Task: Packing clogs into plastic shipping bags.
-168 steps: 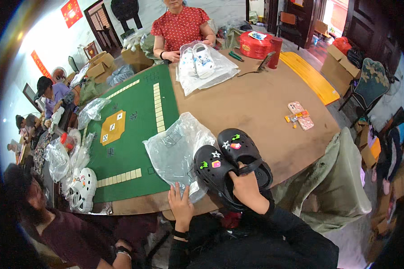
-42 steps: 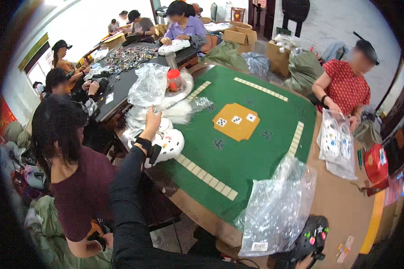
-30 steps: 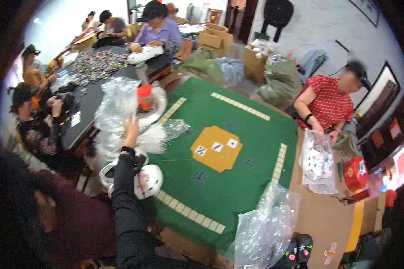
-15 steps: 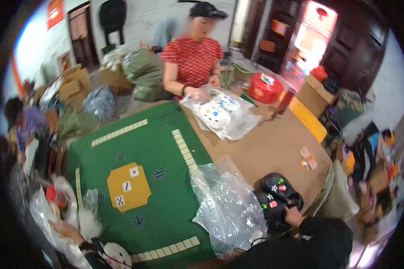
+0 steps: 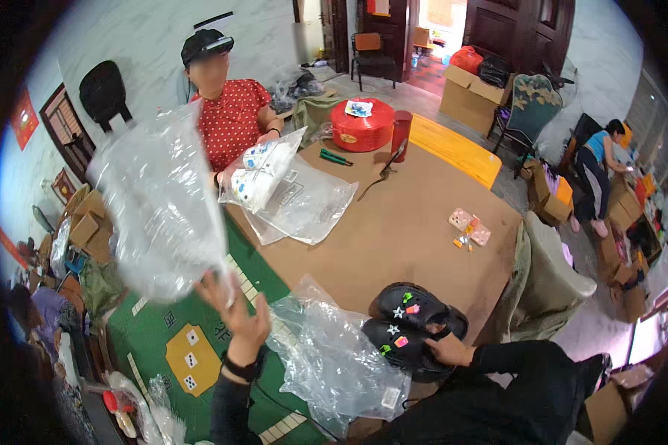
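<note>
My left hand (image 5: pixel 239 315) is raised over the green game mat, its fingers pinching the lower corner of a large clear plastic bag (image 5: pixel 159 204) that billows up in the air. My right hand (image 5: pixel 450 350) grips the heel end of a pair of black clogs (image 5: pixel 404 348) decorated with coloured charms and stars. The clogs rest at the near side of the brown table. Beside them, a second clear plastic bag (image 5: pixel 330 356) lies crumpled between my hands, overlapping the mat.
Across the table, a person in a red top handles white clogs (image 5: pixel 254 182) in clear plastic. A red round box (image 5: pixel 362 124), green-handled snips (image 5: pixel 335 157), scissors (image 5: pixel 381 176) and pink cards (image 5: pixel 470 226) sit on the table (image 5: pixel 416 200). Another person bends by boxes at right.
My left hand has come up from the lower left and now has a clear bag lifted in it. My right hand stays on the black clogs. The other person has tilted up the white clogs.
</note>
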A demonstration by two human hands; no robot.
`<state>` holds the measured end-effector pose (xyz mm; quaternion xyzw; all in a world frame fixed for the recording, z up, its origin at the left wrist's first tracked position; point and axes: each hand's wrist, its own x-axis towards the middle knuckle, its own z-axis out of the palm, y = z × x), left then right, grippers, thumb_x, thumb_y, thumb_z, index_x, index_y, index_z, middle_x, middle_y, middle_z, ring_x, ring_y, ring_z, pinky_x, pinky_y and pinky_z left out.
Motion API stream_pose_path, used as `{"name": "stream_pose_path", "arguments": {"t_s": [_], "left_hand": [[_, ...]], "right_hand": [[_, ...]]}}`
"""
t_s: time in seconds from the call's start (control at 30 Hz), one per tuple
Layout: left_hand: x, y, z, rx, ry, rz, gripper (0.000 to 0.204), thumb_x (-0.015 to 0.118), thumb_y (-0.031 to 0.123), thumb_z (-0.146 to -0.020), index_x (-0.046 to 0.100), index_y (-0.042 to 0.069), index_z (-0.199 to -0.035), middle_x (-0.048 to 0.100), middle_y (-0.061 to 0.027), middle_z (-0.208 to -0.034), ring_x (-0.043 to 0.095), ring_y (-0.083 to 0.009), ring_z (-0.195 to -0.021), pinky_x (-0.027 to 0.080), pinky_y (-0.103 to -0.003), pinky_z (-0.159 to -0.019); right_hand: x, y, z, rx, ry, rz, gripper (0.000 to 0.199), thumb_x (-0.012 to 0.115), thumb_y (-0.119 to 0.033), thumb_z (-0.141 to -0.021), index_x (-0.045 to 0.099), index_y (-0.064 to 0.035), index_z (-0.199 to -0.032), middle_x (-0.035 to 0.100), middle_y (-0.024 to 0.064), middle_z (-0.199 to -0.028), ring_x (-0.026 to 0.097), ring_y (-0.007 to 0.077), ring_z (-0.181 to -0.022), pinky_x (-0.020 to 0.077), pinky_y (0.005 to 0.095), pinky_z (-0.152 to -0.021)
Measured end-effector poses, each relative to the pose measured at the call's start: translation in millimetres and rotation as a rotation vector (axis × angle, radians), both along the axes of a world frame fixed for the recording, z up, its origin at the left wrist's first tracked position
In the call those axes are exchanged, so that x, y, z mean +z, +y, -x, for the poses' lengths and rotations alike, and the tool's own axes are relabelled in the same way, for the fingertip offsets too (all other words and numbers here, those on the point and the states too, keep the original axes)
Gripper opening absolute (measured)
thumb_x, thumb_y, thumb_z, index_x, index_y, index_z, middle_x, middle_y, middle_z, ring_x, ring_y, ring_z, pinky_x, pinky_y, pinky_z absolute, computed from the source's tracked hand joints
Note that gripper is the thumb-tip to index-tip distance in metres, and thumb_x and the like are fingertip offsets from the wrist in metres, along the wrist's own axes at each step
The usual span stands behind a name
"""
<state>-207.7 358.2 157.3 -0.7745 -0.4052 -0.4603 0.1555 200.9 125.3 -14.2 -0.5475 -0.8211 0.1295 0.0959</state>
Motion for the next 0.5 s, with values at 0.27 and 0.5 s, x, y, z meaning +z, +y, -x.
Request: {"name": "stream_pose_path", "arguments": {"t_s": [0.27, 0.5], "left_hand": [[-62.2, 37.9, -73.9, 0.031, 0.256, 0.440, 0.049, 0.061, 0.016, -0.073, 0.056, 0.001, -0.120, 0.036, -0.0139, -0.141, 0.021, -0.0406, -0.137, 0.006, -0.067, -0.105], [-35.3, -24.0, -86.8, 0.085, 0.501, 0.589, 0.041, 0.064, 0.025, -0.075, 0.064, 0.012, -0.114, 0.040, -0.0182, -0.136, 0.028, -0.0396, -0.132, 0.010, -0.063, -0.106]], "right_hand": [[13.7, 8.1, 11.5, 0.027, 0.032, 0.017, 0.044, 0.056, -0.009, -0.070, 0.058, -0.0069, -0.115, 0.045, 0.0277, -0.127, 0.044, 0.0426, -0.116, 0.0356, 0.0511, -0.094], [25.6, 11.2, 14.5, 0.074, 0.142, -0.059, 0.048, 0.057, -0.007, -0.068, 0.057, -0.0079, -0.116, 0.044, 0.0283, -0.128, 0.045, 0.0438, -0.115, 0.0317, 0.0549, -0.096]]}}
